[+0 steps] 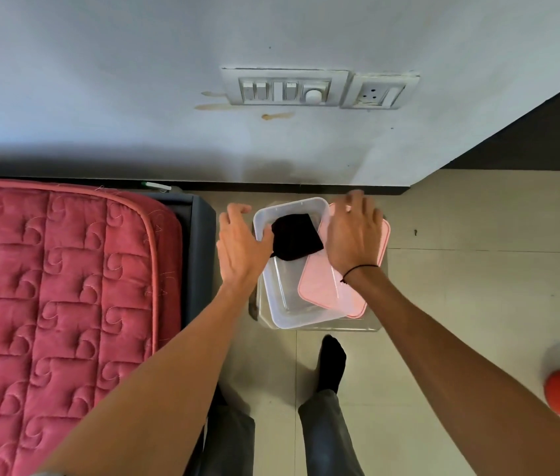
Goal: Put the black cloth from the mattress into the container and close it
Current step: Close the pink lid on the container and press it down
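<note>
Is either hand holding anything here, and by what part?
The right hand lies spread on the pink lid near its far end; a closed hold cannot be told. The left hand, open, holds nothing.

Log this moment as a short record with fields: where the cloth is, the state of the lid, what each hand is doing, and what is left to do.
cloth: black cloth lies inside the clear container, at its far end
lid: pink lid lies askew across the container's right side, not sealed
left hand: left hand open, at the container's left rim, thumb near the cloth
right hand: right hand open, spread over the lid's far end
mattress: pink quilted mattress to the left, no cloth visible on it
remaining: align the lid and press it shut
</note>
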